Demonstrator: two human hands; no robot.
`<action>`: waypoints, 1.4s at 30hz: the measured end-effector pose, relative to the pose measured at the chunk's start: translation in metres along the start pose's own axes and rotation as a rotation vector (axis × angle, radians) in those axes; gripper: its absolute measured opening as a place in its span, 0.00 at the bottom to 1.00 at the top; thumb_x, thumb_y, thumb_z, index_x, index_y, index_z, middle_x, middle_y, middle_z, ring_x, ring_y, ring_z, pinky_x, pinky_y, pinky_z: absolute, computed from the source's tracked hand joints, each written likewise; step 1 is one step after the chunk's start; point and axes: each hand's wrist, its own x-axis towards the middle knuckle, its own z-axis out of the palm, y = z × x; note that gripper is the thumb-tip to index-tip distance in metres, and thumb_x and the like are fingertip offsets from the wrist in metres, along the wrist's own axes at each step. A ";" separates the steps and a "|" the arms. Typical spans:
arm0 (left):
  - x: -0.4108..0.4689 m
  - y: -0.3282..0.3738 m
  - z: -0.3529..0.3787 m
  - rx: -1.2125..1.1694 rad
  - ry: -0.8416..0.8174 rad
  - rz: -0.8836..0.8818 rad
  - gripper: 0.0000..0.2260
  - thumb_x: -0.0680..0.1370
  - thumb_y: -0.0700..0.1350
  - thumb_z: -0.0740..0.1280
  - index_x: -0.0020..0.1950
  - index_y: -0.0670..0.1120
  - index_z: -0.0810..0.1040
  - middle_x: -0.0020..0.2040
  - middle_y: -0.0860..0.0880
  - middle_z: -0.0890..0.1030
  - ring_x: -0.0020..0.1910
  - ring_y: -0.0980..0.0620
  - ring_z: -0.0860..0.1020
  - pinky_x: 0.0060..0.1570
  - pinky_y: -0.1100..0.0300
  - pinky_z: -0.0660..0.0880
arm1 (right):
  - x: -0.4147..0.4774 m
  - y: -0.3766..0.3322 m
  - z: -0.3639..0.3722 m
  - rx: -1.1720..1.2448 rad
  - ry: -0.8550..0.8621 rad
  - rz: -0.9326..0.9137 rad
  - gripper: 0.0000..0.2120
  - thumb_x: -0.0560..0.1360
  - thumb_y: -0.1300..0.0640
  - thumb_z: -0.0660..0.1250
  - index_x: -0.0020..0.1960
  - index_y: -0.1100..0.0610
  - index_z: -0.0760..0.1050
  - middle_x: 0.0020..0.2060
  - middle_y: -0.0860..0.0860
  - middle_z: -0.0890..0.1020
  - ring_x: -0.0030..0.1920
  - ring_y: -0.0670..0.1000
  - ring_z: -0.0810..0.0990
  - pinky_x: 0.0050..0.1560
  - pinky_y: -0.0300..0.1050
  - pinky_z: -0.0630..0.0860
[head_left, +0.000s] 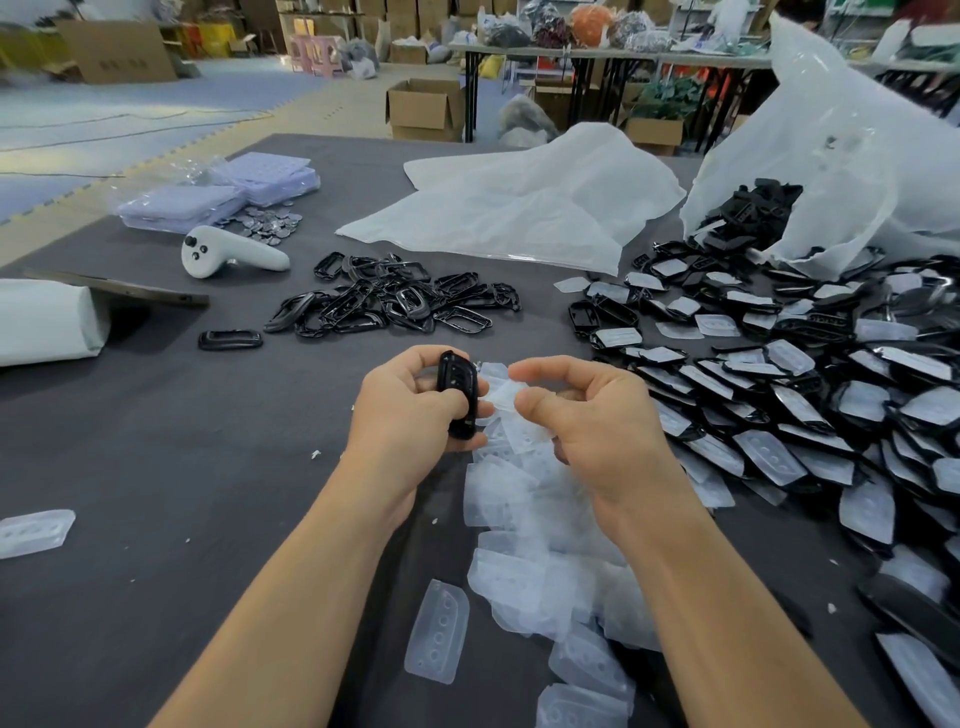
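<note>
My left hand (410, 410) grips a black key-fob shell (457, 395), held upright above the grey table (156, 467). My right hand (587, 421) pinches a clear silicone button pad (501, 397) between thumb and forefinger, right beside the shell. Whether the pad still touches the shell is hard to tell. Under and in front of my hands lies a heap of loose clear pads (535, 545).
A pile of black frames (395, 299) lies ahead. To the right spreads a large heap of black shells with pads (805, 395), spilling from a white plastic bag (841, 171). A white controller (228, 252), coin cells (267, 223) and a single pad (34, 532) lie left.
</note>
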 end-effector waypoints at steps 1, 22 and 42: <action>0.000 0.000 0.000 0.002 -0.002 -0.001 0.17 0.77 0.25 0.63 0.52 0.45 0.82 0.42 0.45 0.87 0.40 0.48 0.87 0.34 0.54 0.83 | 0.000 -0.001 0.000 0.012 -0.010 0.014 0.08 0.75 0.65 0.73 0.44 0.54 0.87 0.24 0.45 0.69 0.22 0.42 0.64 0.26 0.32 0.63; -0.007 0.013 -0.004 -0.238 -0.285 -0.058 0.18 0.72 0.28 0.64 0.53 0.45 0.85 0.41 0.44 0.85 0.38 0.47 0.85 0.32 0.58 0.81 | 0.000 0.003 -0.002 -0.092 0.275 -0.117 0.05 0.72 0.54 0.76 0.38 0.47 0.85 0.23 0.45 0.77 0.25 0.45 0.71 0.29 0.38 0.71; -0.011 0.012 -0.004 -0.120 -0.443 -0.078 0.18 0.66 0.31 0.63 0.46 0.46 0.87 0.37 0.42 0.82 0.34 0.49 0.83 0.31 0.57 0.81 | -0.001 -0.004 -0.009 0.046 -0.272 0.018 0.07 0.75 0.63 0.73 0.52 0.55 0.85 0.37 0.52 0.82 0.36 0.47 0.74 0.39 0.39 0.72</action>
